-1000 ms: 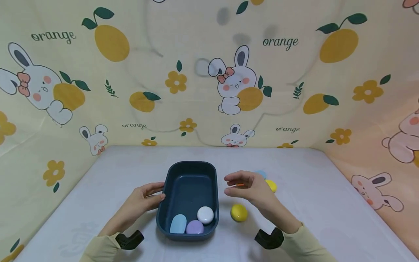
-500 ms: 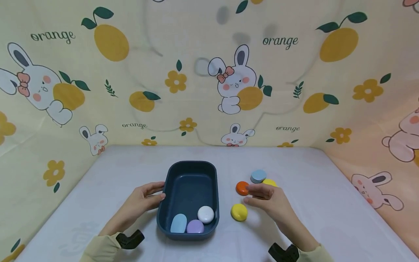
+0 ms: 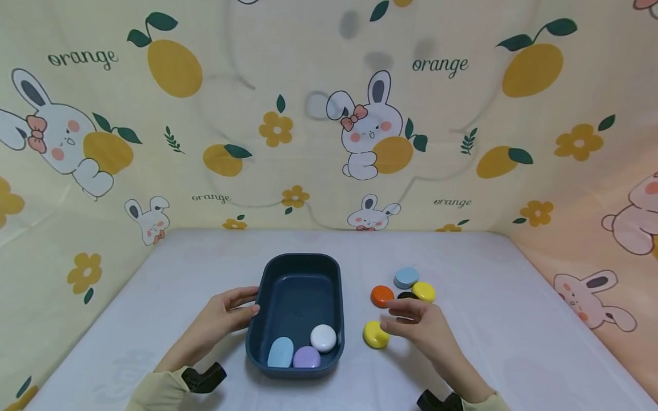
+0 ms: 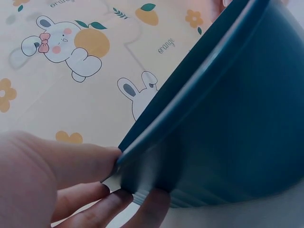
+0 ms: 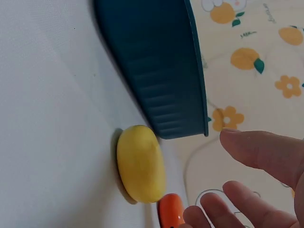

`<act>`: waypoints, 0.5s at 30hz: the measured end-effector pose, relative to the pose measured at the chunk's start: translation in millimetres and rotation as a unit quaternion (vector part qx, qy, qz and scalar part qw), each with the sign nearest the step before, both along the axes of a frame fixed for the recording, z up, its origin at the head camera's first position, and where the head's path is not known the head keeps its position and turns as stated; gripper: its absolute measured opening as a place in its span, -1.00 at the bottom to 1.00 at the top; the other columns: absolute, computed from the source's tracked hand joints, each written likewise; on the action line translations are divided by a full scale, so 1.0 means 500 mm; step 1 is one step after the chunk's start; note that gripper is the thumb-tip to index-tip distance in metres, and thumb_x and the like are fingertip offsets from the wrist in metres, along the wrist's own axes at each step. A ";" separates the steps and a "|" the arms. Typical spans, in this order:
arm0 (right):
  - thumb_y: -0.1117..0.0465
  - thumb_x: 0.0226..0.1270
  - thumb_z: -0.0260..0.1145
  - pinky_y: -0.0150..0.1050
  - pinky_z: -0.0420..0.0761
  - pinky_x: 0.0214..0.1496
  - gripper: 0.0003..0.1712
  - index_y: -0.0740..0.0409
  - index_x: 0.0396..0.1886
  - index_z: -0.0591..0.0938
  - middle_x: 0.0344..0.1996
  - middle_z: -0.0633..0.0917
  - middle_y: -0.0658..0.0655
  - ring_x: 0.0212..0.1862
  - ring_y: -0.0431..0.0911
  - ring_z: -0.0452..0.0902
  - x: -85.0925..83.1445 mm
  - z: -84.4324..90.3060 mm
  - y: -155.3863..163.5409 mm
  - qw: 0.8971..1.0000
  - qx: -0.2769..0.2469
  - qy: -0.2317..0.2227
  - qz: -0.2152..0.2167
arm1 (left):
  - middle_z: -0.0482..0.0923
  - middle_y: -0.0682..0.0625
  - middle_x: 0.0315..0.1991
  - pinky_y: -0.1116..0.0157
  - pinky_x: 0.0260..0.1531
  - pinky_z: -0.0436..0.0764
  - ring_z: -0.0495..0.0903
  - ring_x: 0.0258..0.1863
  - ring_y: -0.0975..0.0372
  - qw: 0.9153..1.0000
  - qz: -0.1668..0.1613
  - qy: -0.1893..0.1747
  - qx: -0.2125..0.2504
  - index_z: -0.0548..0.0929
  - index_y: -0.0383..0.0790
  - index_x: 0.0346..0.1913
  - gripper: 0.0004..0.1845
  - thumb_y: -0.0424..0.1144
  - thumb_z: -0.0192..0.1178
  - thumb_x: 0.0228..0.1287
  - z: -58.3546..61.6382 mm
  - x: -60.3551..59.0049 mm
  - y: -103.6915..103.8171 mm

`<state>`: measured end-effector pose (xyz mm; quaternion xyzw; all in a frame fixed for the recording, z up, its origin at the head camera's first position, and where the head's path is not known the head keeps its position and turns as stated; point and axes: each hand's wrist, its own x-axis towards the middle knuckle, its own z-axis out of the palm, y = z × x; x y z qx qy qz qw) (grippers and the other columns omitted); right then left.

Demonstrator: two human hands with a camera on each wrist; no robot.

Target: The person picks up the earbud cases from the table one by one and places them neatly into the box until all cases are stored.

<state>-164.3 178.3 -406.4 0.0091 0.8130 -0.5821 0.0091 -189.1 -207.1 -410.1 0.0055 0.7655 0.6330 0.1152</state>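
Observation:
A dark blue rectangular tray (image 3: 303, 268) sits mid-table. My left hand (image 3: 223, 314) holds its left side, thumb at the rim and fingers against the outer wall (image 4: 237, 123). Inside, at the near end, lie a light blue rounded piece (image 3: 280, 352), a purple disc (image 3: 307, 357) and a white disc (image 3: 323, 338). Right of the tray, my right hand (image 3: 426, 331) hovers beside a glossy yellow disc (image 3: 374, 335), thumb overlapping its edge in the head view. The right wrist view shows that yellow disc (image 5: 140, 164) apart from my loosely bent, spread fingers, with nothing between them.
Behind my right hand lie an orange disc (image 3: 382, 295), a black disc (image 3: 408, 295), a second yellow disc (image 3: 424, 291) and a light blue disc (image 3: 406, 277). A printed cloth (image 3: 308, 148) hangs around the white tabletop (image 3: 493, 319).
My right hand has drawn back rightward and toward me from beside the tray, then shifted slightly left to the near yellow disc, uncovering the discs behind. The left hand and tray stay put.

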 end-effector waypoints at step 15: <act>0.24 -0.01 0.61 -0.08 0.60 0.14 -0.43 0.26 0.06 0.67 0.02 0.67 0.19 0.10 0.09 0.57 -0.005 -0.013 -0.003 1.000 -0.005 -0.018 0.009 | 0.43 -0.23 0.29 0.08 -0.01 0.65 0.58 0.11 -0.02 1.000 0.000 0.009 -0.001 0.44 -0.27 0.33 -0.44 -0.22 0.30 0.33 -0.009 -0.001 -0.005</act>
